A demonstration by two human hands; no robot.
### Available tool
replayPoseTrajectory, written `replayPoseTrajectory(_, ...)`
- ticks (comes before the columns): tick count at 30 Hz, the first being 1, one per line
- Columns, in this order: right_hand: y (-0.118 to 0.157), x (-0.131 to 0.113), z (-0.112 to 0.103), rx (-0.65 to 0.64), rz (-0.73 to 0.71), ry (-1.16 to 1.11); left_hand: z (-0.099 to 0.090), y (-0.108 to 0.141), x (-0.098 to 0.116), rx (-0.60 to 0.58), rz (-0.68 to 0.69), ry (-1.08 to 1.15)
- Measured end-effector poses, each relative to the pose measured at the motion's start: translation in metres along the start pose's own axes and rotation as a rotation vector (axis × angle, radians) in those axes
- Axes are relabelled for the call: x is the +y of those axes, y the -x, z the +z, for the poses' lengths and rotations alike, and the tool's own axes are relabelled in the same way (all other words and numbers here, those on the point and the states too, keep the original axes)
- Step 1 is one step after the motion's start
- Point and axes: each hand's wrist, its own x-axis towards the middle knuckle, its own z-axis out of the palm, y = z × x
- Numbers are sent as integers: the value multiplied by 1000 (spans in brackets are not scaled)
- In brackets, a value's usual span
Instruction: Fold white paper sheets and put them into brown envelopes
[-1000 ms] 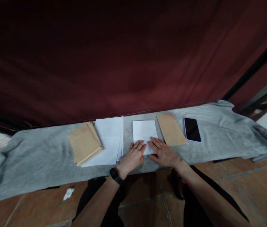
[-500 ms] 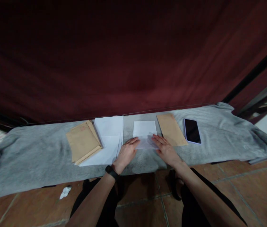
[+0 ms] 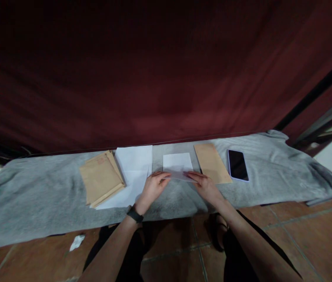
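A small white sheet of paper (image 3: pixel 178 161) lies in front of me on the grey cloth, its near part lifted. My left hand (image 3: pixel 154 188) pinches the near left corner between thumb and fingers. At the near right corner, my right hand (image 3: pixel 205 187) grips the same sheet, fingers on top. A brown envelope (image 3: pixel 213 162) lies just right of the sheet. To the left are larger white sheets (image 3: pixel 135 160), partly under a stack of brown envelopes (image 3: pixel 101 178).
A phone (image 3: pixel 238 165) in a purple case lies right of the single envelope. Grey cloth (image 3: pixel 42 192) covers the long surface, with a dark red curtain (image 3: pixel 160 78) behind. A crumpled white scrap (image 3: pixel 77 243) is on the tiled floor.
The near edge of the white sheet has risen. Both hands have gone from lying flat on it to gripping its near corners.
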Motion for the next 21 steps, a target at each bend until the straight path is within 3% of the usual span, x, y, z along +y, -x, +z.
replayPoseTrajectory(4,-11,-10,-18,187,145,-434,-4,-10,5,140,-65,236)
replayPoseTrajectory(7,-19,-17,-31,364,266,-726,-8,-14,11,156,-154,475)
replayPoseTrajectory(10,-25,-21,-37,452,343,-936,-12,-15,15,163,-240,625)
replayPoseTrajectory(14,-26,-24,-33,426,429,-1028,-17,-21,14,263,-292,711)
replayPoseTrajectory(16,-24,-24,-31,369,467,-1014,-21,-25,10,333,-323,718)
replayPoseTrajectory(21,-18,-18,-30,210,529,-950,-31,-33,-5,382,-404,789)
